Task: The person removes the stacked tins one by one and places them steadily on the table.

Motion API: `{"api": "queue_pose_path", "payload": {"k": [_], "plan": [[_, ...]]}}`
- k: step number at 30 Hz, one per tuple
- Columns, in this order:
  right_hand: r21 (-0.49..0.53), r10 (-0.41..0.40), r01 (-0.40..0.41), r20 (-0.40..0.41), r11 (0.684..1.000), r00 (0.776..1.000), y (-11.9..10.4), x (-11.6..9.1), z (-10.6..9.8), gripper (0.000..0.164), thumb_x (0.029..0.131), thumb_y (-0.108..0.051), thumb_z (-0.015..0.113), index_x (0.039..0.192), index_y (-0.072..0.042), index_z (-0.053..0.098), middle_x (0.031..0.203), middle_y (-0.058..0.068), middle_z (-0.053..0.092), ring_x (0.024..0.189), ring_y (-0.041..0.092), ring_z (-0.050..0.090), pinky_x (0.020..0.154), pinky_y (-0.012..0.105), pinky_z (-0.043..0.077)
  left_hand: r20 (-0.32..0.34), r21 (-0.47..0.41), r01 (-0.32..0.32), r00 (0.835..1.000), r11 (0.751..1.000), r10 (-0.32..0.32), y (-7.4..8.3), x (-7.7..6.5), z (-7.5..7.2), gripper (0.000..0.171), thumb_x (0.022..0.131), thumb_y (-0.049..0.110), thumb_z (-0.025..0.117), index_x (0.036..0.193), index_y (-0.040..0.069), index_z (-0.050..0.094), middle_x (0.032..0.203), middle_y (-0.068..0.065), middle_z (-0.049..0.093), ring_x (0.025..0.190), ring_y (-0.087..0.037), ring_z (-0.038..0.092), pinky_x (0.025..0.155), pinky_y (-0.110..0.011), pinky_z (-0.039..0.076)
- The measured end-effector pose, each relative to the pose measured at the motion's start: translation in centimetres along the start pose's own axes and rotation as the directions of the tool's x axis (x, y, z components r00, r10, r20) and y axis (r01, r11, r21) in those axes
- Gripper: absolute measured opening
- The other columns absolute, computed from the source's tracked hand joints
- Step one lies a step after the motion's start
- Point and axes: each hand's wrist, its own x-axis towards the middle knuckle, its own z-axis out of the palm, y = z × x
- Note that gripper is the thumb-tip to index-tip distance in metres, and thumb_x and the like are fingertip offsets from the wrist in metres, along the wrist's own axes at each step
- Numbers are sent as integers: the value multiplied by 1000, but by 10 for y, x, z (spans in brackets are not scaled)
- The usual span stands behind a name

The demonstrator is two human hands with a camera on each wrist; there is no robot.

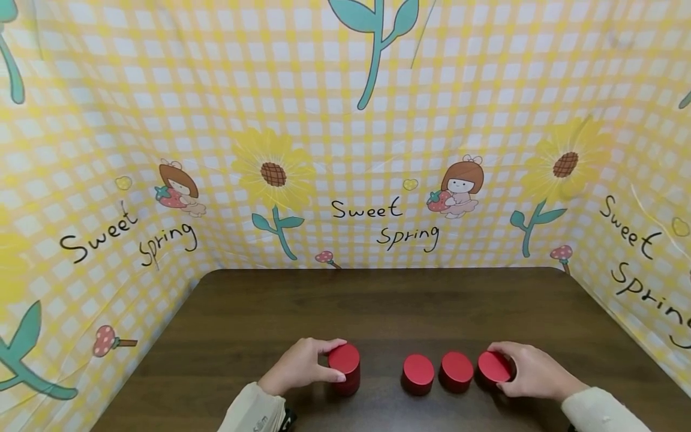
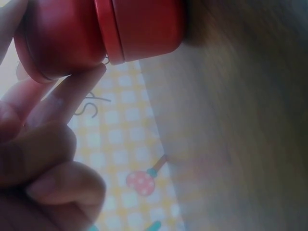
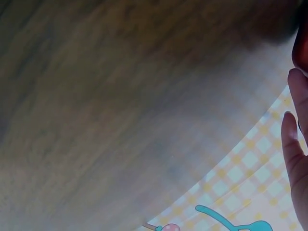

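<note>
Near the table's front, my left hand [image 1: 308, 365] pinches a red round tin [image 1: 344, 357] between thumb and fingers. That tin sits on top of a second red tin [image 2: 149, 26], as the left wrist view shows side-on. To the right, my right hand [image 1: 534, 369] grips another red tin [image 1: 493, 367] from its right side. Only the edge of this tin [image 3: 302, 50] and some fingers [image 3: 291, 139] appear in the right wrist view. Between the hands stand two more red tins, a left one [image 1: 418, 373] and a right one [image 1: 456, 371], untouched.
The dark wooden table [image 1: 378, 300] has rounded far corners. A yellow checked cloth [image 1: 367, 150] with flowers and lettering hangs behind it and along both sides. The right-hand tins stand in a loose row with narrow gaps.
</note>
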Motion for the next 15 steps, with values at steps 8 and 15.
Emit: {"api": "queue_pose_path", "payload": {"k": [8,15], "plan": [[57,-65,67,-51,996,997,2,0,6,46,65,-17,82,104,-1,63,89,-13,59,73,-3,50,62,24,46,1,-9,9,1000,1000,-9,-1,-1,2,60,77,30,81,128,5,61,98,1,71,81,-12,58,69,-24,43],[160,-106,114,-58,981,993,9,-1,8,45,67,-11,81,104,3,60,88,-14,60,74,-3,52,60,23,46,-2,-14,15,1000,1000,-15,0,-1,1,60,77,31,80,129,6,61,101,0,71,81,-7,57,70,-24,43]]}}
